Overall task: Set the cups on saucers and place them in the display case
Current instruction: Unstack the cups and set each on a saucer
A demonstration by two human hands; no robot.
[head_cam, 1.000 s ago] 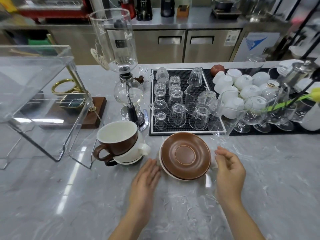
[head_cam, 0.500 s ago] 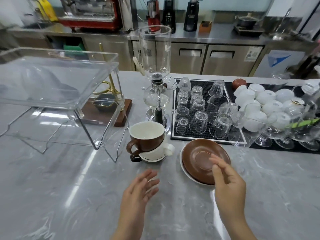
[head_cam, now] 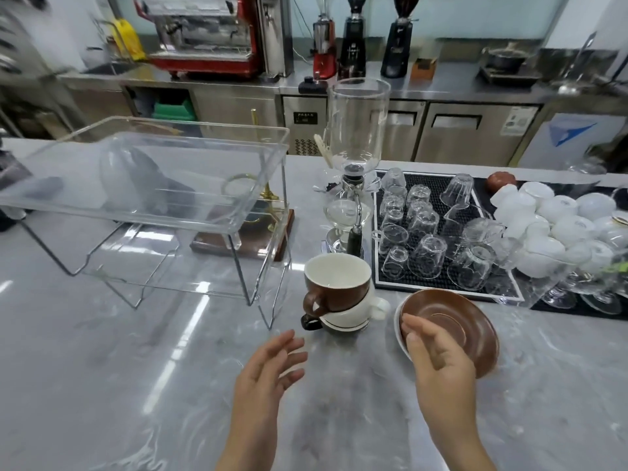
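Fingers of the right hand curl loosely over the near left edge of the brown saucer; whether they grip the rim or only hover at it cannot be told. Brown saucer sits on top of a white saucer, of which only a thin rim shows at the left. Left hand is spread wide and empty above the grey marble table, just in front of the stacked cups, touching nothing. Cup stack: brown cup with a cream inside on top, handle to the left, nested in a white cup, which sits in a further cup of which only a dark handle and rim show. Stack stands just left of the saucers, apart from them. Clear display case on a wire stand sits to the left of the cups, with nothing from the task inside it. Behind the cups stands a glass siphon coffee maker. To the right, a black mat carries upturned glasses, and beside it a heap of white cups. Far back, a steel counter with a red espresso machine and grinders.
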